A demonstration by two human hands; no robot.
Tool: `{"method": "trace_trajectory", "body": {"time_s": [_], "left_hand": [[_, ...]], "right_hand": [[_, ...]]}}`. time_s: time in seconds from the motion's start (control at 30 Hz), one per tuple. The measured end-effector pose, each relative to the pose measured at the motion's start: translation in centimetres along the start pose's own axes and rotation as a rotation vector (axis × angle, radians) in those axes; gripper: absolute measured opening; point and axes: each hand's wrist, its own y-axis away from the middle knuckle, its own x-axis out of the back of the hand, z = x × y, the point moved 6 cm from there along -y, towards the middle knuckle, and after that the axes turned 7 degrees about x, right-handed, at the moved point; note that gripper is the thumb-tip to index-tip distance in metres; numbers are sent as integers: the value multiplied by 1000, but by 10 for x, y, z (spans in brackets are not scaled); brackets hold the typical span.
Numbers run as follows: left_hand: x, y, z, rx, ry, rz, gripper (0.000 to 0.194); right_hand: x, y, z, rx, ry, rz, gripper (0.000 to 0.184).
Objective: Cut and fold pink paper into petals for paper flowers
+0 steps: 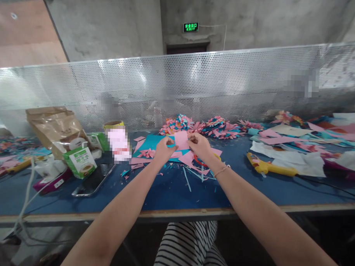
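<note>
While both hands point(166, 149) point(200, 144) on pink paper point(181, 140), tissues point(49, 167) in purple box point(54, 182).

Two hands point(165, 149), one bracelet point(222, 171), one phone point(94, 179), one brown bag point(55, 128), two green cartons point(81, 161) and one exit sign point(191, 27) are seen; paper flowers point(222, 129) and pink papers point(181, 140) are too jumbled to be counted.

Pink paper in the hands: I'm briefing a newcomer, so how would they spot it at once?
At the blue table, mid-view, find the left hand and right hand. The pink paper is the squarish piece between them. Unlike the pink scraps lying nearby, it alone is held in the hands.
</note>
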Motion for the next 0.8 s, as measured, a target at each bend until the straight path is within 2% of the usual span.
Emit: {"method": "trace_trajectory", "body": {"time_s": [0.03, 0.1, 0.17, 0.27, 0.4, 0.47, 0.57, 0.67, 0.73, 0.8], "left_hand": [[-2, 1, 4, -52, -47, 11, 15], [-10, 4, 7, -61, -28, -27, 13], [-20, 6, 4, 8, 64, -102, 14], [-28, 8, -3, 98, 188, -144, 20], [-30, 6, -12, 155, 385, -202, 20], [-30, 6, -13, 192, 469, -221, 17], [-30, 8, -11, 259, 585, -244, 18], [-28, 9, -8, 282, 592, -242, 19], [-24, 8, -6, 242, 514, -214, 18], [-20, 6, -7, 202, 433, -166, 21]], "right_hand": [[0, 1, -3, 23, 44, 7, 17], [-3, 3, -7, 67, 85, -18, 17], [-10, 4, -10, 124, 67, -94, 18], [-20, 6, -13, 239, 42, -201, 22], [-23, 6, -14, 312, 69, -225, 20], [-16, 4, -13, 282, 72, -126, 20], [0, 1, -5, 138, 44, 73, 31], [0, 0, 2, 29, -33, 53, 29], [-2, 0, 0, 31, -46, 15, 19], [-1, 1, -4, 52, -24, 35, 13]]}}
